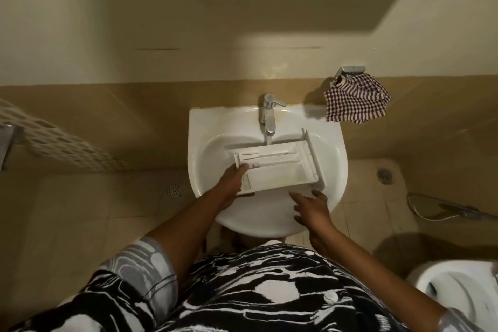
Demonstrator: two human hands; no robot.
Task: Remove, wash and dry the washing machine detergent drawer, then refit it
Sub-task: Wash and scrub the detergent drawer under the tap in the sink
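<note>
The white detergent drawer (280, 167) lies across the bowl of the white sink (204, 127), compartments up, its front panel at the right. My left hand (231, 183) grips the drawer's left end, thumb on top. My right hand (310, 207) hovers just below the drawer's near right corner, fingers spread, holding nothing. The chrome tap (267, 113) stands over the drawer's far edge, and a thin stream of water seems to fall from its spout onto the drawer.
A red-and-white checked cloth (355, 101) hangs from a metal holder (350, 70) on the wall right of the sink. A toilet (458, 291) sits at the lower right, a spray hose (444, 207) on the floor. Floor drains lie either side. A patterned towel hangs at left.
</note>
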